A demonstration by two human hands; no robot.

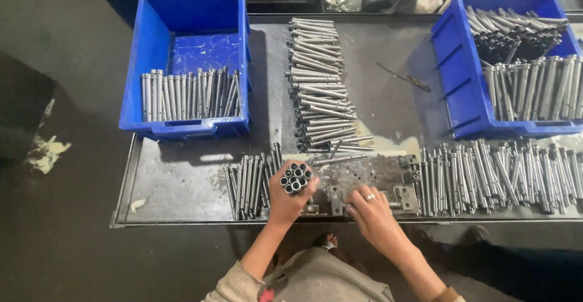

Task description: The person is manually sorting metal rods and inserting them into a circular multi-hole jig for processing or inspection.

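My left hand (pixel 290 197) is closed around a bundle of metal tubes (pixel 296 177), held upright so their open ends face me. My right hand (pixel 368 208), with a ring on one finger, rests fingers-down on a small metal jig (pixel 340 200) at the table's front edge. Whether it pinches a tube there is hidden by the fingers. A short row of tubes (pixel 249 183) lies just left of my left hand. A long row of tubes (pixel 498 177) lies right of the jig.
A blue bin (pixel 152 53) at back left holds a row of tubes. Another blue bin (pixel 455 65) at right is full of them. A tall stack of tubes (pixel 316 83) runs up the middle of the dark metal table (pixel 182 174). A drill bit (pixel 404 77) lies loose.
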